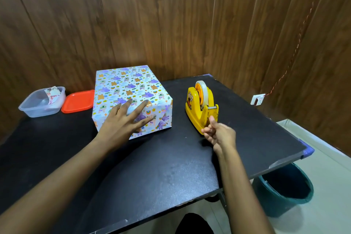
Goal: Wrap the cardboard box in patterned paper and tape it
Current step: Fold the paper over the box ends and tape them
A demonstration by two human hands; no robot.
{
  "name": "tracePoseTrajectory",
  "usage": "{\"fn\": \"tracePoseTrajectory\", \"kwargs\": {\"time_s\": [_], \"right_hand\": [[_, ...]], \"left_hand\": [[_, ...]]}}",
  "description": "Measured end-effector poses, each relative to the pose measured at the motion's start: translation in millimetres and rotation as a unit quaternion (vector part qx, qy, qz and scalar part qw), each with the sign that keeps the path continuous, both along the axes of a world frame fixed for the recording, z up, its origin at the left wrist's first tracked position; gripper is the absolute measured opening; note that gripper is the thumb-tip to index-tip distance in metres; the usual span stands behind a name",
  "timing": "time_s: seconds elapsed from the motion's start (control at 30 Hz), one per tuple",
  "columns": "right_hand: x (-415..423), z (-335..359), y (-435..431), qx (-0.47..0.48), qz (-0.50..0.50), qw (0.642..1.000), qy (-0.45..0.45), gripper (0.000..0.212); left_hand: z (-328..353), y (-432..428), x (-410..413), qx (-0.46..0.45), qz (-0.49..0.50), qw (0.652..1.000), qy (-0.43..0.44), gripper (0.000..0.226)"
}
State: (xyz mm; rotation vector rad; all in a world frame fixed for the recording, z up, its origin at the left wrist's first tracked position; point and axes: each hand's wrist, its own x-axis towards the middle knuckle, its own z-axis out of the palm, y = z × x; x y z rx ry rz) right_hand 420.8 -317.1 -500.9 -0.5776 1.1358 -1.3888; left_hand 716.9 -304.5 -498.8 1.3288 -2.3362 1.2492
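Observation:
The box (129, 89), covered in white paper with purple and orange cartoon prints, stands on the black table (152, 167) left of centre. My left hand (124, 119) lies flat on its near top edge and front face, fingers spread and straight. To the right stands a yellow tape dispenser (201, 104) with a roll of clear tape (202, 91). My right hand (218, 132) is at the dispenser's front cutter end, thumb and fingertips pinched together there; the tape strip itself is too thin to make out.
A clear plastic tub (42, 102) with paper scraps and its red lid (77, 101) sit at the table's back left. Below the table's right edge stands a teal bucket (284, 190). Wood-panelled walls close off the back and right.

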Motion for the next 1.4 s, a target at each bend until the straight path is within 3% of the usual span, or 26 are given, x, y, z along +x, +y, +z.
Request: {"fn": "tracePoseTrajectory", "kwargs": {"time_s": [0.1,0.27,0.4,0.63,0.87,1.07,1.23,1.33,1.4], "right_hand": [[-5.8,-3.7,7.2,-0.036,0.045,0.996,-0.07,0.027],[30.6,8.1,15.0,-0.11,0.247,0.955,0.124,0.018],[96.1,-0.8,13.1,-0.161,0.319,0.906,0.228,0.025],[140.8,-20.8,2.6,-0.165,0.264,0.885,0.346,0.032],[159.0,-24.0,-2.5,-0.125,0.189,0.872,0.434,0.018],[169.1,-24.1,-7.1,-0.044,0.133,0.887,0.441,0.022],[148.2,-13.7,-1.8,-0.03,0.144,0.845,0.514,0.035],[146.4,-15.2,-2.7,-0.036,0.148,0.796,0.586,0.036],[146.9,-15.8,-4.3,-0.039,0.15,0.782,0.604,0.036]], "left_hand": [[5.5,0.3,-4.5,-0.001,0.004,1.0,-0.013,0.081],[-1.2,3.7,-6.3,0.003,0.05,0.999,0.01,0.109],[-1.8,5.9,0.5,0.011,0.081,0.996,0.019,0.116],[0.9,5.1,0.9,0.003,0.065,0.998,0.012,0.1],[0.6,4.8,1.9,-0.019,0.045,0.999,0.015,0.099],[0.6,3.8,2.8,-0.023,0.035,0.999,0.015,0.09],[-0.6,5.5,-1.7,-0.012,0.05,0.997,0.052,0.078],[-1.3,4.8,-8.3,-0.012,0.079,0.995,0.053,0.092],[0.0,4.7,-10.6,-0.011,0.089,0.994,0.055,0.098]]}}
